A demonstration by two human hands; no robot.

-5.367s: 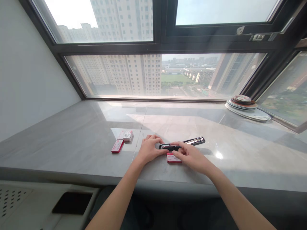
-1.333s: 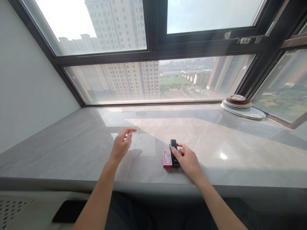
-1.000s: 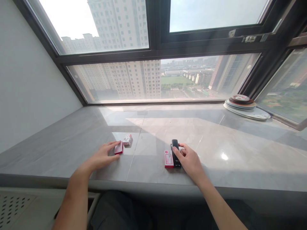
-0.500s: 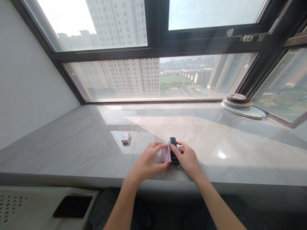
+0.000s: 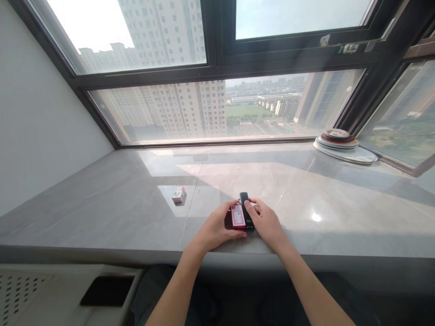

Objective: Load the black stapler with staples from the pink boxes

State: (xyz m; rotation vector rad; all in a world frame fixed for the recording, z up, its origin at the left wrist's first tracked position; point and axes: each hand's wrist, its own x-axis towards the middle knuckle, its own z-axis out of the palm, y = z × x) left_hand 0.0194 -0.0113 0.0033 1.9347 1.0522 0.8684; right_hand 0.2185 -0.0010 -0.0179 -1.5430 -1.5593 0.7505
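My left hand (image 5: 220, 228) grips a small red-and-white box (image 5: 238, 217) by its far and near ends, thumb at the near end. The box's printed label faces up, and its right side lies against or close beside a black stapler (image 5: 249, 219). With its thumb on top and fingers curled at the far right side, my right hand (image 5: 266, 222) holds the stapler, which lies lengthwise away from me on the counter. The fingertips on the stapler's far side are partly hidden.
A second small box (image 5: 178, 194), white with red print, sits to the left on the grey tiled counter (image 5: 112, 208). Stacked plates (image 5: 343, 151) stand at the back right by the window. Below the counter's front edge, at left, lies a black phone-like slab (image 5: 108, 291).
My left hand and the red-and-white box have shifted slightly right, and more of the box's label shows. My right hand stays on the stapler.
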